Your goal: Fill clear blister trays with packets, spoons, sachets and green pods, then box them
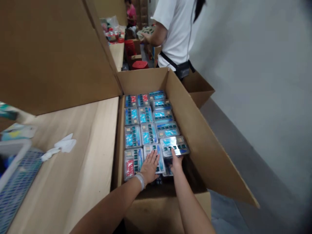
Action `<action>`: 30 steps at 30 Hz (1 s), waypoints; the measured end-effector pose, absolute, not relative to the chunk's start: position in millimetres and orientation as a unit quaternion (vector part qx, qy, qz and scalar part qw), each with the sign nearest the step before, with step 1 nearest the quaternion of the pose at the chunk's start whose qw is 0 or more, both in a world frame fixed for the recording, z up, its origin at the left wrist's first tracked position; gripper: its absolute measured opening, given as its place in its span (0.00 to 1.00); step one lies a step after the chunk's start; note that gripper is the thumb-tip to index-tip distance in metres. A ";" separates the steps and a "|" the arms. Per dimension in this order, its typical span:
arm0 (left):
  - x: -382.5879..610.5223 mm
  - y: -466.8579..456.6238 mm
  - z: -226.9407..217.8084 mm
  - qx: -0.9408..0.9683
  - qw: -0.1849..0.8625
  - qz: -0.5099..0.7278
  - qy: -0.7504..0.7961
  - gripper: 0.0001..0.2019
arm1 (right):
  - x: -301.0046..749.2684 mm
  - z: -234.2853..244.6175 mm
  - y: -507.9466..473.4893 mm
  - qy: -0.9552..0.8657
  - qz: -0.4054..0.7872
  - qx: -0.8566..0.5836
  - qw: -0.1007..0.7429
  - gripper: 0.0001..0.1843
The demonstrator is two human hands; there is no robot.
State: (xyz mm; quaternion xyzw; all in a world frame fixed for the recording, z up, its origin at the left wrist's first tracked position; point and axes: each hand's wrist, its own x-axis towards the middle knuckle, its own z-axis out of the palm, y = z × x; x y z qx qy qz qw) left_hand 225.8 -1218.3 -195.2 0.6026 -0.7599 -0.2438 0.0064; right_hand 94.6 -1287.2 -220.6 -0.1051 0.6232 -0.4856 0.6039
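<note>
A large open cardboard carton [190, 120] holds rows of clear blister packs [148, 133] with blue or red cards inside, stacked flat and close together. My left hand [149, 167] lies flat, fingers spread, on a blister pack [156, 156] in the row nearest me. My right hand [175, 163] is at the near right of the stack, its fingers gripping the lower edge of a shiny blister pack [174, 146], which is tilted up. Below that pack, the carton's near end is dark and its contents are partly hidden.
A light wooden table [80, 156] runs along the carton's left, with white tissue [64, 144] and a blue-and-white crate [17, 182] on it. A large carton flap [56, 55] rises at left. A co-worker in a white shirt [175, 32] stands beyond, beside a grey wall [253, 65].
</note>
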 end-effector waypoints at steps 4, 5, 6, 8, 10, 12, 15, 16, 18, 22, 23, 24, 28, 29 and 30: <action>229.5 -1208.1 -189.0 0.578 0.064 -0.281 -0.763 0.52 | 91.1 -216.4 -1277.7 0.685 -0.418 -0.102 0.588 0.40; 231.2 -1205.7 -186.0 0.576 0.084 -0.277 -0.764 0.51 | 90.4 -217.4 -1277.1 0.684 -0.409 -0.110 0.593 0.39; 233.4 -1203.1 -182.1 0.579 0.104 -0.271 -0.762 0.50 | 89.5 -218.7 -1276.8 0.684 -0.402 -0.118 0.597 0.38; 240.1 -1195.9 -170.7 0.596 0.136 -0.261 -0.747 0.46 | 86.7 -220.6 -1274.4 0.681 -0.383 -0.133 0.610 0.35; 251.3 -1184.4 -155.4 0.628 0.154 -0.258 -0.718 0.43 | 81.5 -220.3 -1267.0 0.688 -0.354 -0.147 0.616 0.32; 268.3 -1167.4 -139.3 0.668 0.162 -0.258 -0.679 0.41 | 74.3 -217.8 -1254.1 0.710 -0.316 -0.167 0.606 0.31; 301.8 -1130.0 -122.8 0.745 0.171 -0.248 -0.595 0.37 | 65.3 -210.0 -1231.3 0.742 -0.284 -0.222 0.565 0.34; 313.3 -1113.6 -121.1 0.773 0.175 -0.240 -0.560 0.35 | 64.1 -206.1 -1225.0 0.743 -0.282 -0.249 0.553 0.35; 333.5 -1074.8 -124.5 0.828 0.181 -0.215 -0.486 0.30 | 65.5 -196.8 -1216.5 0.734 -0.279 -0.313 0.535 0.35; 351.3 -978.5 -148.7 0.921 0.174 -0.138 -0.320 0.25 | 81.3 -178.6 -1216.2 0.689 -0.252 -0.439 0.518 0.36; 350.4 -953.5 -154.4 0.937 0.167 -0.126 -0.279 0.25 | 86.8 -176.0 -1217.9 0.674 -0.243 -0.464 0.521 0.36; 347.6 -929.3 -158.5 0.949 0.162 -0.116 -0.245 0.25 | 92.5 -174.5 -1219.3 0.658 -0.231 -0.487 0.526 0.37; 326.5 -848.6 -155.0 0.978 0.151 -0.086 -0.116 0.27 | 118.2 -176.5 -1215.9 0.595 -0.156 -0.557 0.558 0.40; 320.9 -833.0 -150.6 0.981 0.153 -0.078 -0.085 0.27 | 125.9 -177.3 -1211.7 0.576 -0.136 -0.571 0.569 0.40; 315.9 -818.7 -146.0 0.984 0.157 -0.070 -0.056 0.26 | 134.1 -177.7 -1206.2 0.555 -0.116 -0.583 0.581 0.40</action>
